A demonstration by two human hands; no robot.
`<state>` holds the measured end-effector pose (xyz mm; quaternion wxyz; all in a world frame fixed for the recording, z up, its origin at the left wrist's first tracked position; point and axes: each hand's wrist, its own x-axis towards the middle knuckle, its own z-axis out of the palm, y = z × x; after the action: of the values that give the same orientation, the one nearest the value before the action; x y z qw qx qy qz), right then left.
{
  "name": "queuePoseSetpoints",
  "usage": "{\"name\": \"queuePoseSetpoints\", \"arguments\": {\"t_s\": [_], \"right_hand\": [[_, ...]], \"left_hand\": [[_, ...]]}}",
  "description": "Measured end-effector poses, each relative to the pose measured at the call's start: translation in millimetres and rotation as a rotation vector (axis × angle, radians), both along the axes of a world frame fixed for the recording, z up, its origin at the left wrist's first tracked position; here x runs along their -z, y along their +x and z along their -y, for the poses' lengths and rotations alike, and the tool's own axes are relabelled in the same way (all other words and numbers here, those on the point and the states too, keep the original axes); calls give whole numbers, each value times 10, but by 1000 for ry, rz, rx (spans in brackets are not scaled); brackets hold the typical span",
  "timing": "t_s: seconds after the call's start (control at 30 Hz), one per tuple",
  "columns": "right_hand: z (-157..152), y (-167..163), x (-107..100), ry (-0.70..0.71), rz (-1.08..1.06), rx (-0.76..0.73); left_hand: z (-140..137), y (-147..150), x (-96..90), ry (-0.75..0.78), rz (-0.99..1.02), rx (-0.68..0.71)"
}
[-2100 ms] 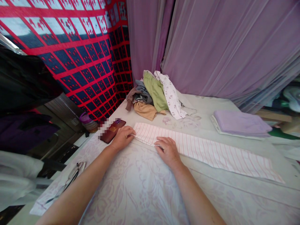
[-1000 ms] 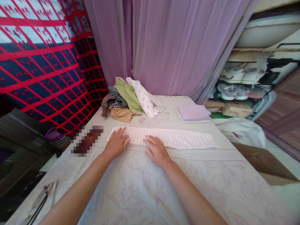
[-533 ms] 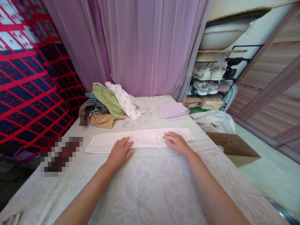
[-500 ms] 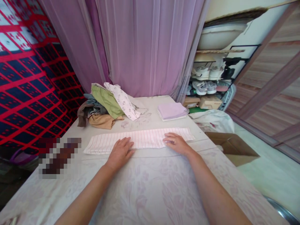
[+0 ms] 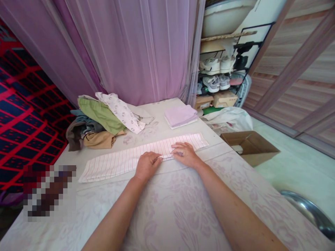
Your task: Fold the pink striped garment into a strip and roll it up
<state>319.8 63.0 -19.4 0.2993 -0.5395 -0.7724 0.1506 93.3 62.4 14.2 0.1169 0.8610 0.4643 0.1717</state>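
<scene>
A pink-and-white striped cloth (image 5: 117, 156) lies folded into a long flat strip across the table, slanting up to the right. On its near edge, just right of the middle, my left hand (image 5: 148, 165) pinches the fabric between thumb and fingers. Close beside it my right hand (image 5: 185, 155) has its thumb and fingertips closed on the same edge, with the other fingers bent over the cloth. Beyond the strip sits a folded lilac cloth (image 5: 181, 115) on top of a white one.
Loose clothes pile up at the far left, among them green trousers (image 5: 102, 115) and a tan garment (image 5: 99, 139). An open cardboard box (image 5: 251, 148) stands on the floor at the right, near a metal basin (image 5: 306, 209). Shoes (image 5: 212, 66) fill a rack behind.
My hands have come closer together at the cloth's near edge and gone from lying flat to pinching it. The head view has shifted to the right.
</scene>
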Motion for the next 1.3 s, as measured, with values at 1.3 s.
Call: {"name": "queuePoseSetpoints", "arguments": {"t_s": [1.3], "right_hand": [[51,-24,-124,143,46,-134]], "left_hand": [[113,9,196,225,-29,119]]}}
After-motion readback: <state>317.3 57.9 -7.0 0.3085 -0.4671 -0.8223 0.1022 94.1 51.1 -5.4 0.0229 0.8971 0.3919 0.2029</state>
